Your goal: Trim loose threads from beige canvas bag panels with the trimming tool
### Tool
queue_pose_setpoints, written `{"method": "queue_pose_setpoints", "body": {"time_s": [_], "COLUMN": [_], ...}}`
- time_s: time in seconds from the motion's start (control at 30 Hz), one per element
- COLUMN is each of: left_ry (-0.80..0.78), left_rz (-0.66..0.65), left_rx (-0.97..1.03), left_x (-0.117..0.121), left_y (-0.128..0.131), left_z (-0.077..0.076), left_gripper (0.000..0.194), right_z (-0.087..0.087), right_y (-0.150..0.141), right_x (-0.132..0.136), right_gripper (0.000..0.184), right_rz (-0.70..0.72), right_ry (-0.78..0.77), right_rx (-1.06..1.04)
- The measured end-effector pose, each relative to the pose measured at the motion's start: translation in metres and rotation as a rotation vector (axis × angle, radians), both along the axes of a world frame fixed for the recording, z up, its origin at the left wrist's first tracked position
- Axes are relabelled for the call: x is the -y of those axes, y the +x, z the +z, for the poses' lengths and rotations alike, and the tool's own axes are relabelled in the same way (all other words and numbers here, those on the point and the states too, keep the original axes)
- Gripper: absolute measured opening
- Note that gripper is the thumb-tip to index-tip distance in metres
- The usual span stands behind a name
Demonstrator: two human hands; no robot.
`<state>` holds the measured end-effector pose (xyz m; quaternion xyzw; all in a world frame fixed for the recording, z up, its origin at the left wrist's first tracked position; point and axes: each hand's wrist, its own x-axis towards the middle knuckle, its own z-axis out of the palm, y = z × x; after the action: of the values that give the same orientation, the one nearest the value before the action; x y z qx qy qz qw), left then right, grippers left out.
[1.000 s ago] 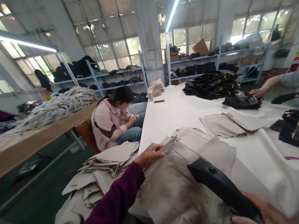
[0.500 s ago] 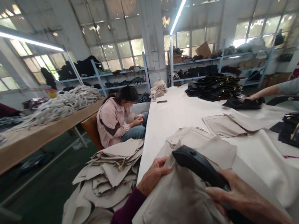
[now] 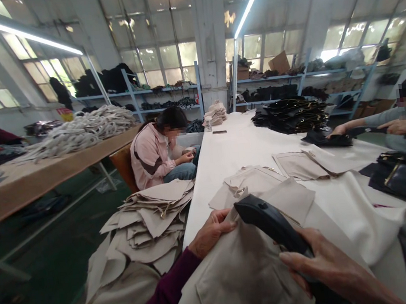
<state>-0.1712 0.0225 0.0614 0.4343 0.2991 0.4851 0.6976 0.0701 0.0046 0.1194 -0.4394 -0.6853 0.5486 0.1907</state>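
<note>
While left hand (image 3: 211, 234) pinches limp beige fabric panel (image 3: 236, 276), right hand (image 3: 325, 261) clasps curved black tool (image 3: 270, 220), slack could cause snagging

The beige pieces (image 3: 240, 278) look like matt cloth, the black tool (image 3: 271, 220) smooth plastic.

I see a deep plum sleeve (image 3: 170, 294) ending at the bare left hand (image 3: 212, 232); the right hand (image 3: 319, 256) is bare too

Your sleeve (image 3: 169, 296) was deep purple, the cloth (image 3: 237, 283) you held plain greyish beige, and your tool (image 3: 270, 220) black. Before you were a white tabletop (image 3: 221, 154), a black stack (image 3: 291, 115) streaked with gold, and a pink jacket (image 3: 148, 156) with a dark brown patch.
</note>
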Motion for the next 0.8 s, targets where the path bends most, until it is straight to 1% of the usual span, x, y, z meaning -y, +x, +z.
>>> {"method": "queue_pose_setpoints", "body": {"time_s": [0.1,0.2,0.3,0.37,0.4,0.47,0.53,0.67,0.73,0.8], "left_ry": [-0.018,-0.022,-0.085,-0.110,-0.104,-0.067,-0.020,0.078,0.136,0.231], "left_rz": [0.018,0.119,0.228,0.269,0.281,0.299,0.318,0.358,0.391,0.439], "left_rx": [-0.031,-0.086,-0.082,-0.052,-0.042,-0.040,-0.055,-0.127,-0.171,-0.214], "left_x": [0.004,0.002,-0.006,-0.011,-0.014,-0.019,-0.024,-0.037,-0.044,-0.051], "left_y": [-0.005,-0.017,-0.030,-0.037,-0.040,-0.045,-0.050,-0.056,-0.056,-0.053], "left_z": [-0.003,-0.013,-0.023,-0.024,-0.022,-0.011,0.004,0.040,0.058,0.079], "left_gripper": [0.041,0.038,0.036,0.037,0.038,0.041,0.045,0.049,0.047,0.044], "right_z": [0.003,0.009,0.013,0.012,0.011,0.006,-0.001,-0.012,-0.017,-0.021], "right_y": [0.000,0.015,0.038,0.051,0.057,0.067,0.077,0.095,0.102,0.108], "right_x": [-0.008,-0.013,-0.006,0.002,0.007,0.015,0.020,0.022,0.022,0.023], "right_gripper": [0.024,0.031,0.031,0.032,0.033,0.035,0.037,0.045,0.044,0.049], "right_rz": [-0.111,-0.225,-0.275,-0.287,-0.286,-0.291,-0.321,-0.382,-0.365,-0.328], "right_ry": [0.071,0.120,0.133,0.138,0.146,0.161,0.157,0.111,0.109,0.123], "right_rx": [0.003,0.029,0.083,0.146,0.174,0.200,0.196,0.188,0.199,0.219]}}
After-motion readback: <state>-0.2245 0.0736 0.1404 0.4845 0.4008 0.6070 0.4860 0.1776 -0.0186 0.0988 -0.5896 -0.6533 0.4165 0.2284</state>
